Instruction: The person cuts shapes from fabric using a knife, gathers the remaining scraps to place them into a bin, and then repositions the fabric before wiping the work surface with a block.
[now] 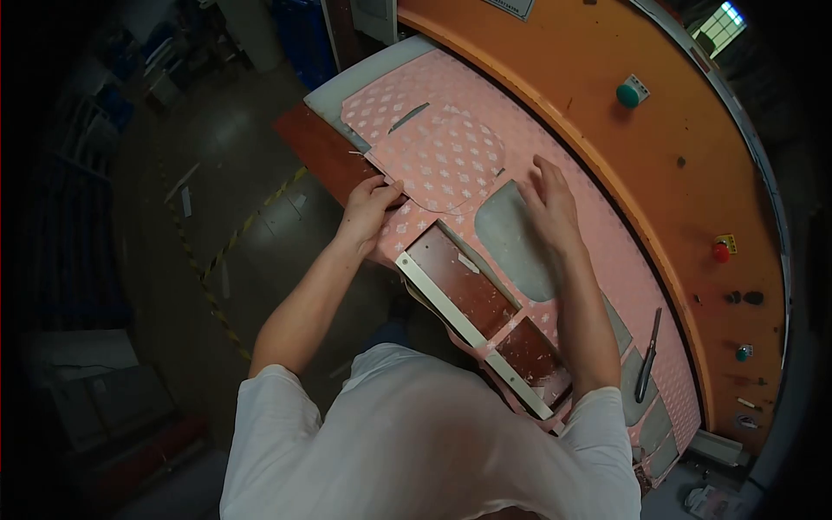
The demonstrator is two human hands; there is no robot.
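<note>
A pink sheet with white flower print (485,95) lies spread over a grey cutting bed. On it rests a loose cut-out piece (451,160) of the same pink material, with a rounded lower edge. My left hand (371,208) pinches the near left corner of that piece at the sheet's edge. Flat on the sheet to the right of the piece lies my right hand (548,204), fingers together, beside a grey hole (513,238) where a shape has been cut out.
An orange machine body (659,173) curves behind the sheet, with a green button (628,95) and a red button (721,252). A dark tool (647,360) lies on the sheet at right. A reddish-brown board (464,286) with a white strip runs along the near edge.
</note>
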